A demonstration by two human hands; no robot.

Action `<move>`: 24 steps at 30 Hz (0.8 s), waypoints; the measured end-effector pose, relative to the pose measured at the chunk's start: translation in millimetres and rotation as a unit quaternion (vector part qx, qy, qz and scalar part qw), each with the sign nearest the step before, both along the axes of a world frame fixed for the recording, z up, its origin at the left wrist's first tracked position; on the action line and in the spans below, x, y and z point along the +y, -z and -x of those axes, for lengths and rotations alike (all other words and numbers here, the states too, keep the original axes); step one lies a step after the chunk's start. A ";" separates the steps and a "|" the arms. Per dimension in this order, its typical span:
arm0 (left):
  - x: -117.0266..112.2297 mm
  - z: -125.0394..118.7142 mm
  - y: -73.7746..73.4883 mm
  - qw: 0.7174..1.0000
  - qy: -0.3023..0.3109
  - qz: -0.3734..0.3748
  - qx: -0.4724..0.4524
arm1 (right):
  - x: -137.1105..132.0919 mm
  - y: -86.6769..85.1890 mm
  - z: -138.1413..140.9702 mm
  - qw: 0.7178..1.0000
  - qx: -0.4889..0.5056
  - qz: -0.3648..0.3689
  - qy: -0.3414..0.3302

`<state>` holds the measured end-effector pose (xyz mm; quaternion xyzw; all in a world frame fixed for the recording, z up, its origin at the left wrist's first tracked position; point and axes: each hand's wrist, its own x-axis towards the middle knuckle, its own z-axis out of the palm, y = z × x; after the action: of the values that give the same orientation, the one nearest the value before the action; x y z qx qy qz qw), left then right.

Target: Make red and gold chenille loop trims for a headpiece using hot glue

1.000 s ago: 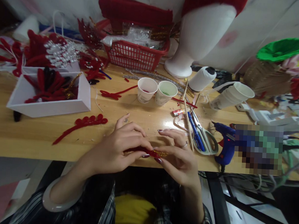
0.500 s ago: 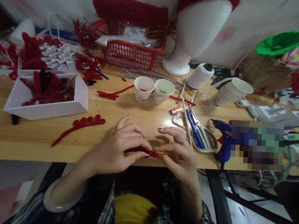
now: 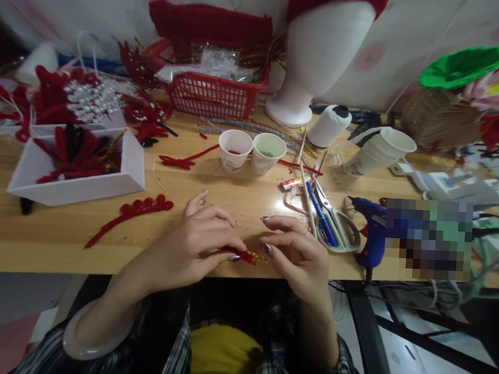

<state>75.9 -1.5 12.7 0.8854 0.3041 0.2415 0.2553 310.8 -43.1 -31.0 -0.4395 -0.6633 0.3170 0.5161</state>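
Note:
My left hand [image 3: 196, 243] and my right hand [image 3: 298, 251] meet over the front edge of a wooden table [image 3: 231, 208]. Between them is a small red fuzzy piece with a gold tip [image 3: 246, 257]. My left thumb and fingers pinch its red end. My right fingertips close around the gold end. A white bangle [image 3: 78, 345] sits on my left wrist and a ring on a right finger.
A red looped fuzzy piece [image 3: 131, 211] lies to the left. A white tray [image 3: 78, 183] of red pieces, two paper cups [image 3: 251, 152], scissors [image 3: 335, 225], a blue pen, a blue glue gun [image 3: 368, 229], a red basket [image 3: 215, 93], a white foam head [image 3: 314, 62] and a thread spool [image 3: 328, 126] are behind.
Both hands have stayed together on the red piece. My right fingers have shifted along its gold tip, which now shows less. The view has drifted slightly.

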 end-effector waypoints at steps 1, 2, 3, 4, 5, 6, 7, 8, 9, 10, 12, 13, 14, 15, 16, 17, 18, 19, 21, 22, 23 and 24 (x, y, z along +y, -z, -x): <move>2.6 4.8 -1.1 1.000 -0.008 -0.014 0.008 | 0.2 -0.5 0.0 1.000 0.003 0.004 0.003; 5.4 10.0 -2.2 0.999 -0.026 -0.033 0.008 | 0.6 -1.1 0.1 1.000 0.005 0.008 0.006; 7.9 15.1 -3.1 0.997 -0.058 -0.056 -0.002 | 1.0 -1.6 0.3 1.000 0.007 0.012 0.009; 10.0 19.5 -3.7 0.992 -0.091 -0.080 -0.023 | 1.5 -2.1 0.6 1.000 0.008 0.016 0.011; 11.4 22.8 -3.9 0.987 -0.124 -0.093 -0.041 | 2.0 -2.4 0.9 1.000 0.009 0.020 0.010; 12.0 24.8 -3.5 0.982 -0.149 -0.104 -0.055 | 2.3 -2.5 1.1 1.000 0.012 0.023 0.009; 11.8 25.3 -2.6 0.979 -0.161 -0.110 -0.062 | 2.5 -2.6 1.3 1.000 0.014 0.026 0.005; 10.9 24.4 -1.2 0.979 -0.161 -0.111 -0.060 | 2.5 -2.6 1.3 0.999 0.017 0.030 0.001; 9.5 22.3 0.5 0.980 -0.156 -0.109 -0.055 | 2.3 -2.7 1.2 0.999 0.018 0.035 -0.004; 7.9 19.3 2.2 0.982 -0.147 -0.104 -0.048 | 2.0 -2.7 1.0 0.999 0.019 0.041 -0.009; 4.6 12.0 5.0 0.985 -0.141 -0.093 -0.037 | 1.5 -3.0 0.2 0.998 0.017 0.049 -0.021; 3.2 8.5 5.9 0.986 -0.140 -0.090 -0.033 | 1.3 -3.1 -0.4 0.998 0.014 0.050 -0.027; 2.1 5.3 6.4 0.986 -0.141 -0.087 -0.027 | 1.4 -3.1 -0.9 0.998 0.010 0.049 -0.030; 1.2 2.6 6.7 0.986 -0.141 -0.085 -0.022 | 1.5 -2.8 -1.3 0.998 0.007 0.047 -0.033; 0.6 0.4 6.9 0.987 -0.140 -0.082 -0.017 | 1.8 -2.4 -1.6 0.998 0.007 0.046 -0.033; 0.1 -1.3 7.2 0.987 -0.139 -0.080 -0.013 | 2.1 -1.7 -1.8 0.998 0.010 0.046 -0.032; -0.3 -2.6 7.7 0.988 -0.136 -0.077 -0.010 | 2.3 -1.0 -1.7 0.998 0.015 0.047 -0.029; -0.5 -3.5 8.5 0.988 -0.132 -0.074 -0.007 | 2.6 -0.2 -1.5 0.998 0.021 0.047 -0.026; -0.4 -4.5 10.7 0.989 -0.127 -0.072 -0.003 | 2.8 0.9 -0.7 0.998 0.030 0.046 -0.016; 0.1 -4.6 11.9 0.989 -0.125 -0.072 -0.002 | 2.8 1.0 -0.2 0.998 0.029 0.047 -0.011; 0.9 -4.7 13.0 0.990 -0.123 -0.074 -0.001 | 2.9 0.8 0.3 0.998 0.025 0.050 -0.006; 2.1 -4.5 13.9 0.990 -0.121 -0.077 0.002 | 2.9 0.3 0.9 0.998 0.019 0.053 -0.003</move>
<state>80.4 0.6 -1.2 0.8595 0.3902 0.2914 0.1549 309.9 -40.2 -31.4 -0.4581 -0.6367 0.3621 0.5037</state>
